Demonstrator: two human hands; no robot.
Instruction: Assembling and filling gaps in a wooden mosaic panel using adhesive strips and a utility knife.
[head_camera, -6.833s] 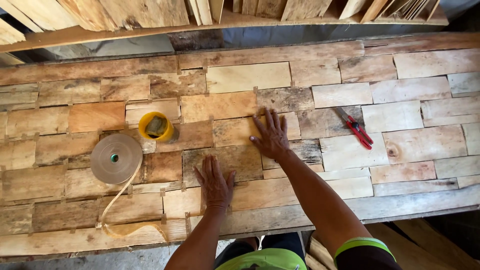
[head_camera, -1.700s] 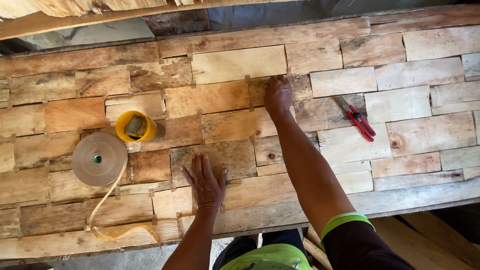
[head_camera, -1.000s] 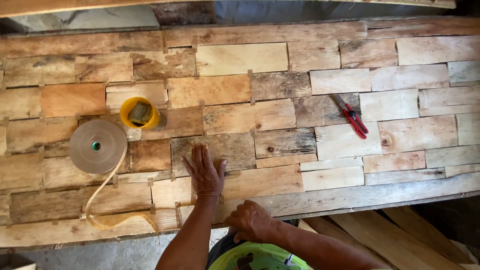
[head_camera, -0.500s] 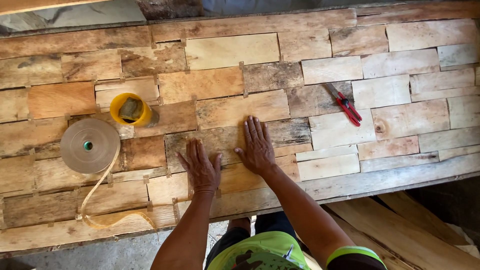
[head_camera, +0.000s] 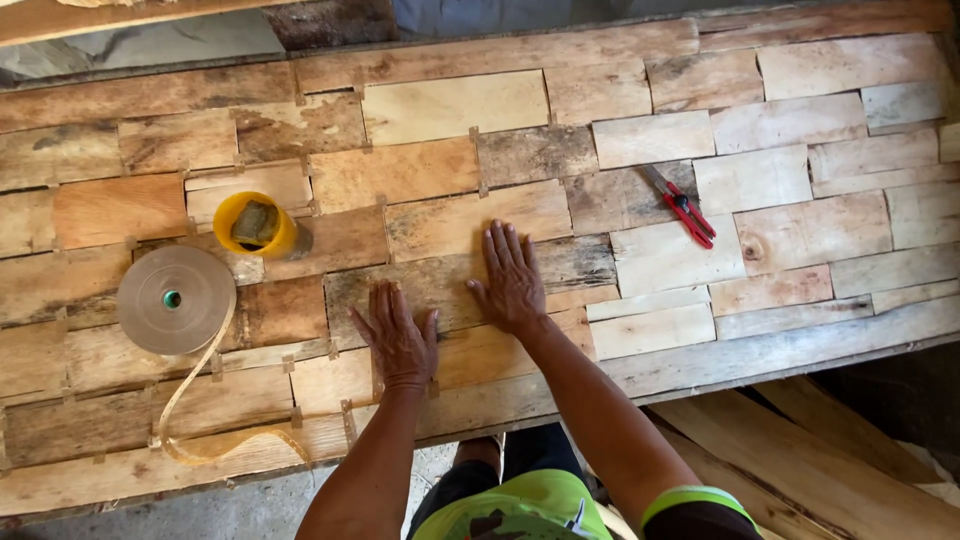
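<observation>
Right, both your hands are flat on the patchwork of veneer pieces (head_camera: 450, 110) covering the desk (head_camera: 780, 350). Left hand (head_camera: 398, 335): palm down, fingers (head_camera: 385, 300) spread wide, gripping nothing, just pressing on a dark grey-brown veneer strip (head_camera: 440, 280) near the desk's front edge. Right hand (head_camera: 512, 280): same posture, palm down, fingers (head_camera: 500, 240) fanned open, holding nothing, resting on that same dark strip just beside your left hand, thumbs close but apart.

Relative to your fingers:
- Roll of brown paper tape (head_camera: 175, 298) lies flat well out to the left of your left fingers. Its loose tail (head_camera: 200, 400) curls down toward the front edge and loops back along it.
- Yellow cup (head_camera: 258, 225) stands just beyond the tape roll, up and left of your left fingers. Something dark sits inside it; can't tell what.
- Red-handled cutters (head_camera: 685, 208) lie on a pale piece up and right of your right fingers, well apart from them, handles pointing toward the front edge.
- Short tape tabs (head_camera: 348, 420) bridge many of the veneer joints, including the ones just left of your left wrist.

More long boards (head_camera: 800, 450) are stacked below the desk edge, to the right of your right forearm.
</observation>
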